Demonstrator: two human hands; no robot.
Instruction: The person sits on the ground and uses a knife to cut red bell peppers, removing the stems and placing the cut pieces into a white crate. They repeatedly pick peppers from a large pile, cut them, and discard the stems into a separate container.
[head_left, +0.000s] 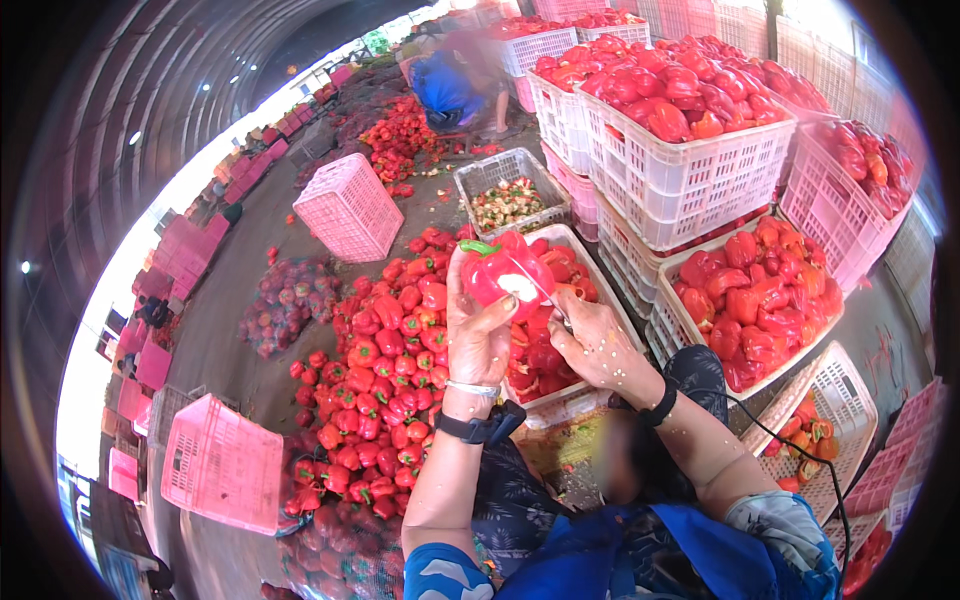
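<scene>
My left hand (480, 337) grips a red bell pepper (491, 279) with a green stem, its thumb across the near side. A bright white patch shows on the pepper's skin. In my right hand (600, 345) is a small knife (556, 306), its thin blade lying against the pepper's right side. How deep the blade sits cannot be made out. Pale seeds stick to the back of my right hand. Below both hands stands a white plastic crate (611, 296) holding red peppers (541, 349), many of them cut open.
Whole red peppers (382, 360) lie heaped on the floor at left, beside net sacks (289, 304). A crate of cut stem ends (510, 202) stands ahead. Stacked crates (682, 180) full of peppers rise at right. Pink crates (225, 465) lie at left. Another person (457, 90) works farther off.
</scene>
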